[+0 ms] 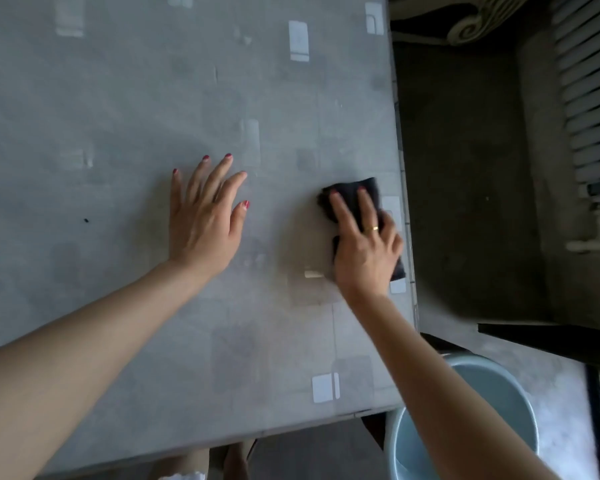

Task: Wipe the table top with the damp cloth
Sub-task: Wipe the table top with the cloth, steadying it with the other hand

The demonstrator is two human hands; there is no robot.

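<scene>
A grey table top (125,98) with pale square patterns fills most of the head view. A dark folded cloth (355,194) lies flat on it close to the right edge. My right hand (364,240) presses down on the cloth, fingers spread over it, a ring on one finger. My left hand (205,216) rests flat on the table to the left of the cloth, fingers apart, holding nothing. Part of the cloth is hidden under my right palm.
A light blue bucket (492,379) stands on the floor just past the table's near right corner. A white radiator (589,88) and pipe line the far right wall. A small dark speck (86,220) lies on the table at left.
</scene>
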